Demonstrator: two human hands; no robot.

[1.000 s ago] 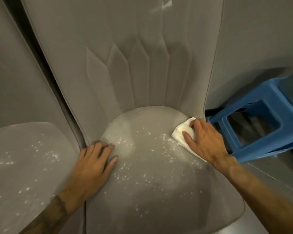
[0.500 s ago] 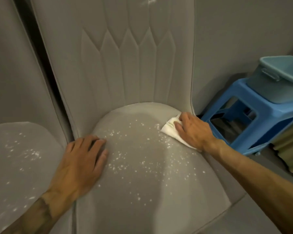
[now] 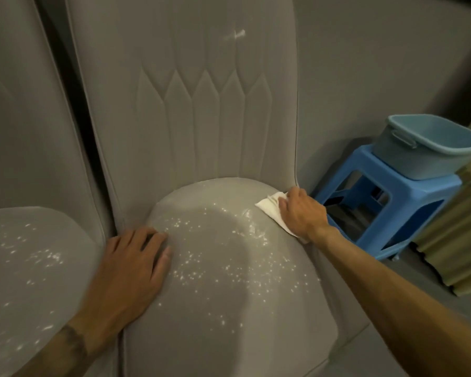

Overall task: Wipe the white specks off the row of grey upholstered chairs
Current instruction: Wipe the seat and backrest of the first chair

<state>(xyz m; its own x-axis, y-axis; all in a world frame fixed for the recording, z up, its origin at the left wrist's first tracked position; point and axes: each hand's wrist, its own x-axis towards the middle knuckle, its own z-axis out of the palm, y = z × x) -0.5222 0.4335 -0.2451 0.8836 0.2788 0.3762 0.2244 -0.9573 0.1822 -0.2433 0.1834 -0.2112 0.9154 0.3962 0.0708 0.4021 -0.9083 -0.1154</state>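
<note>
A grey upholstered chair fills the middle; its seat (image 3: pixel 229 308) is dotted with white specks (image 3: pixel 229 268). My right hand (image 3: pixel 301 213) presses a folded white cloth (image 3: pixel 269 206) onto the seat's back right corner, by the backrest (image 3: pixel 201 118). My left hand (image 3: pixel 131 270) lies flat with fingers spread on the seat's left edge and holds nothing. A second grey chair seat (image 3: pixel 33 268) at the left also carries white specks. A white smear (image 3: pixel 235 35) marks the middle chair's backrest high up.
A blue plastic stool (image 3: pixel 408 208) stands right of the chair, with a pale blue tub (image 3: pixel 430 148) on top. Stacked olive corrugated sheets (image 3: pixel 457 240) lean at the far right. A grey wall (image 3: pixel 378 63) runs behind.
The view has tilted up, showing more backrest and the tub. My right hand with the cloth stays at the seat's back right corner; my left hand remains flat on the left edge.
</note>
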